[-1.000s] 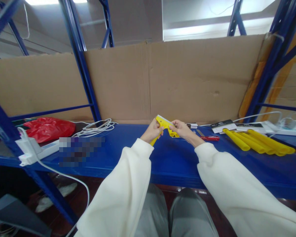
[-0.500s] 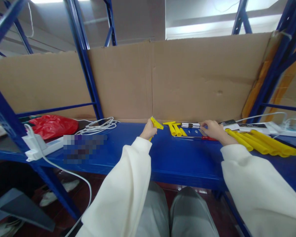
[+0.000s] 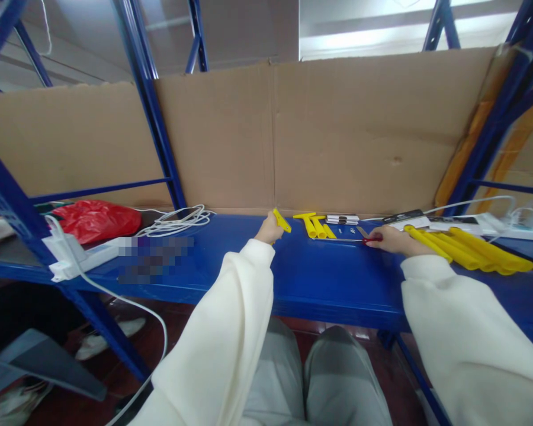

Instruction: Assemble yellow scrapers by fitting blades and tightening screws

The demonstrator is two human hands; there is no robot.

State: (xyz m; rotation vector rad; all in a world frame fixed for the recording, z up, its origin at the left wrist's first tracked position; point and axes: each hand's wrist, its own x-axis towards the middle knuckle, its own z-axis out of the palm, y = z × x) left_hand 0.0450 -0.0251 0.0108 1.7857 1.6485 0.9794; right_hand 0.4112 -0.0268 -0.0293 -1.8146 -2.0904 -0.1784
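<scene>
My left hand (image 3: 269, 229) is closed around a yellow scraper (image 3: 282, 220), whose flat head sticks out at the upper right of the fist. To the right, my right hand (image 3: 388, 239) grips the red handle of a screwdriver (image 3: 342, 240). Its thin shaft points left across the blue shelf. Just behind the shaft lie yellow T-shaped pieces (image 3: 310, 225) and a stack of white and black packs (image 3: 342, 219). A few tiny metallic bits (image 3: 352, 231) rest on the shelf beside them, too small to name. A thin blade-like piece (image 3: 362, 231) lies near my right fingertips.
Several yellow tubes (image 3: 471, 251) lie right of my right hand, before a white power strip (image 3: 526, 234). Leftward are coiled white cable (image 3: 182, 222), a red plastic bag (image 3: 100, 220) and another power strip (image 3: 93, 257). Cardboard (image 3: 337, 136) walls the back; blue posts (image 3: 155, 112) frame the shelf (image 3: 320, 278).
My right hand has come down toward me from beside the packs and taken hold of the screwdriver's red handle. My left hand still holds the scraper, now turned slightly. The view has shifted a little.
</scene>
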